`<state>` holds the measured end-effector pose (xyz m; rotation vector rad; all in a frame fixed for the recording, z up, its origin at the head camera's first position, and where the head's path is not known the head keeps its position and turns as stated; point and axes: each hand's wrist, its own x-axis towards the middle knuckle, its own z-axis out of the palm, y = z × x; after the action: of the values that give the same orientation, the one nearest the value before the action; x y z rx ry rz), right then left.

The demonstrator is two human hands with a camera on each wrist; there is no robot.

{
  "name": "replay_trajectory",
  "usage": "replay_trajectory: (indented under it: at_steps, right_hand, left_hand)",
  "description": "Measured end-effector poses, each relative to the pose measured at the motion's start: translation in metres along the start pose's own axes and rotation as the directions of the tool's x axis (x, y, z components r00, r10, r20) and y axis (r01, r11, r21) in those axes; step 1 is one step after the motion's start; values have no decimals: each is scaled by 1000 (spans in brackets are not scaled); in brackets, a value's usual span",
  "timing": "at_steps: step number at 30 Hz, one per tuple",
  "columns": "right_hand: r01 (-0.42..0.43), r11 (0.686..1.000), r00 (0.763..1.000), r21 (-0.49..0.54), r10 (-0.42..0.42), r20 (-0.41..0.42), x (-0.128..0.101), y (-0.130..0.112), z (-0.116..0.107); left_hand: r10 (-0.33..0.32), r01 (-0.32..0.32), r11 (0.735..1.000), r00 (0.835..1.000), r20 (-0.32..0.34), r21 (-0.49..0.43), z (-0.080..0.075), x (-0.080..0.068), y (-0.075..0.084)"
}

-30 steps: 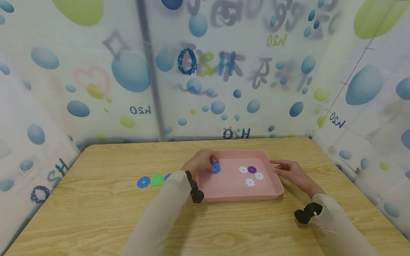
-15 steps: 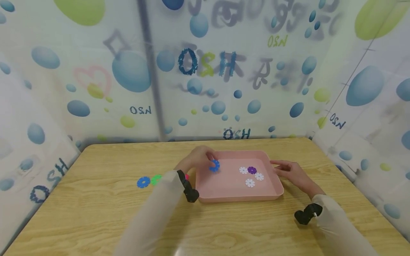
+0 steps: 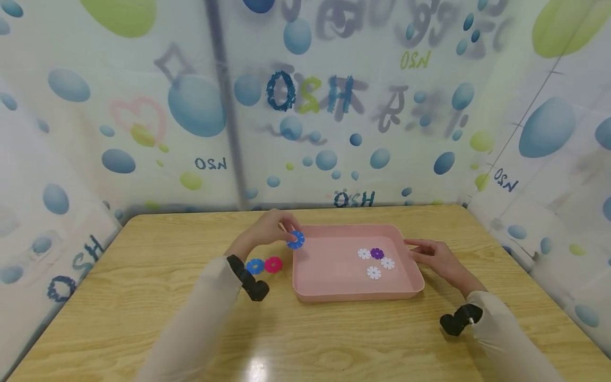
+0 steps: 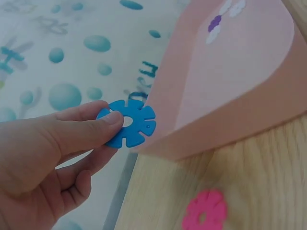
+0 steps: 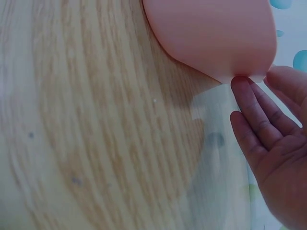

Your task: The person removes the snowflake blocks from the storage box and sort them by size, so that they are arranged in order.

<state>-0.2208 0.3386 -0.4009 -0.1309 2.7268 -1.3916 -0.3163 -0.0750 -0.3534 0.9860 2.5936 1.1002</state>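
My left hand [image 3: 267,228] pinches a blue notched plastic snowflake disc [image 4: 139,115] between thumb and fingers. In the head view it is just over the left rim of the pink tray [image 3: 329,278]. My right hand [image 3: 435,257] is at the tray's right side, with fairly straight fingertips touching its wall, as the right wrist view also shows. Inside the tray lie a purple disc [image 3: 377,253] and several white discs [image 3: 374,273], grouped toward the right.
On the wooden table [image 3: 363,339], left of the tray, a pink-red disc [image 3: 273,264] lies beside another blue disc [image 3: 255,266]. My left forearm [image 3: 191,313] covers the table further left. A patterned curtain [image 3: 305,175] stands behind the table.
My left hand has lifted the blue disc from the tray's left part and moved left with it to the rim. The forearm now hides the discs further left. My right hand stays put.
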Motion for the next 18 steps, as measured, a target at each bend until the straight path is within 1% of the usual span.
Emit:
replay_trajectory:
  at_steps: [3,5,9,18]
  right_hand:
    - [-2,1000,1000,8,2,-3,0,1,0]
    - [1,1000,1000,11,-1,-3,0,2,0]
    - [10,1000,1000,19,-10,-4,0,2,0]
    - [9,1000,1000,9,-9,-3,-1,2,0]
  left_hand:
    - [6,-7,1000,1000,-25,-28,-11,-13,-7]
    - [-5,3,999,999,-37,-35,-18,-22,-12]
    - [-48,46,999,997,-55,-26,-33,-41,-25]
    - [-129,129,992,987,-91,-6,-67,-94,-57]
